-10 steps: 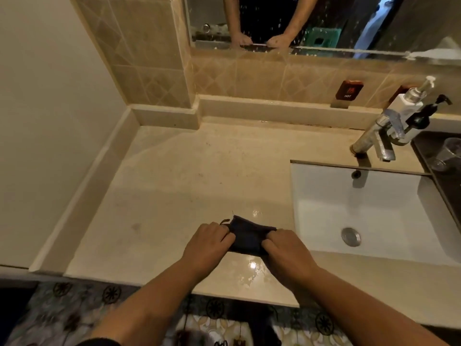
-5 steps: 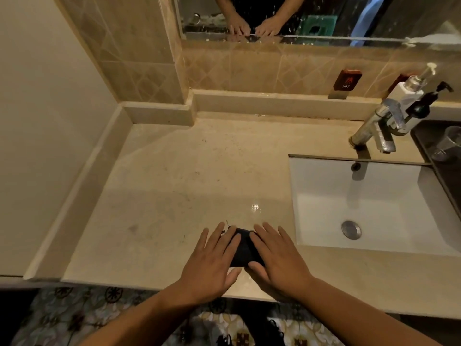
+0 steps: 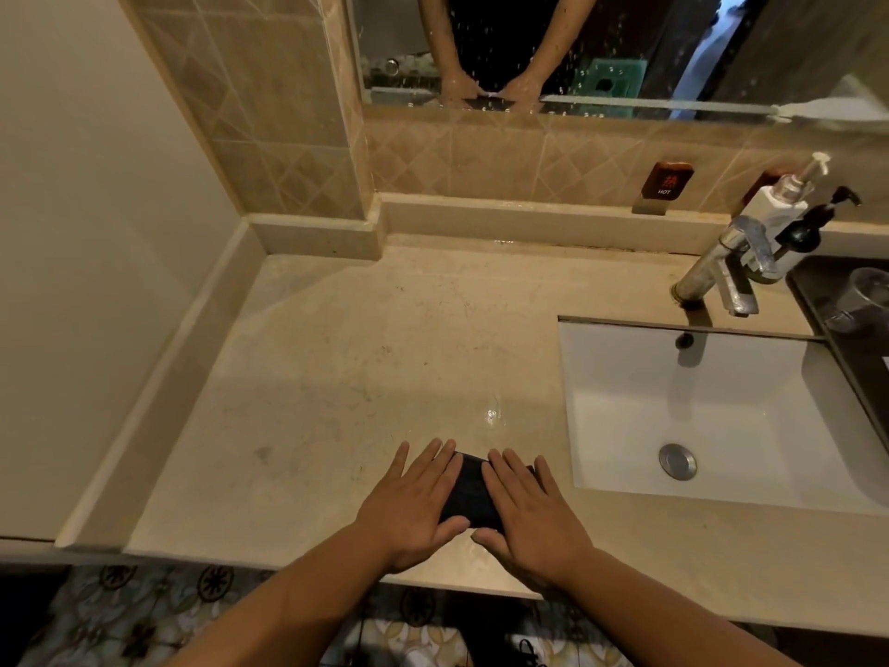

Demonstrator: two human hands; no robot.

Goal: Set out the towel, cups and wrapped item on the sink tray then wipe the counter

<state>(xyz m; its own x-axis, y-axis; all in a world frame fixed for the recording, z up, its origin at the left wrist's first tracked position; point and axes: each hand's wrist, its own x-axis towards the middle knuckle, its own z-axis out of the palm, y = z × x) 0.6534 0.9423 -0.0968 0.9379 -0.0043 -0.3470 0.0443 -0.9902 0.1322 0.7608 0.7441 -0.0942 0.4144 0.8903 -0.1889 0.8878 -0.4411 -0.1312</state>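
from where i'm watching, the counter [image 3: 336, 377] is bare across its left half and back-left corner, with a faint smudge toward the front-left and a wet glint just behind the hands. near the front edge, the left hand [image 3: 413, 503] lies flat, fingers spread, palm down on a dark folded cloth [image 3: 469, 493]; not gripping, just pressing. the right hand [image 3: 529, 512] does the same on the cloth's other side, open and flat. so the cloth is pinned between both palms and the counter, just left of the sink basin [image 3: 697, 402]. further right, past the faucet [image 3: 721, 276], a dark tray [image 3: 818, 300] at the counter's right edge already holds a clear plastic cup [image 3: 861, 300]. my guess: the setting-out part is mostly done, though i can't see the whole tray, and the wiping looks barely started.
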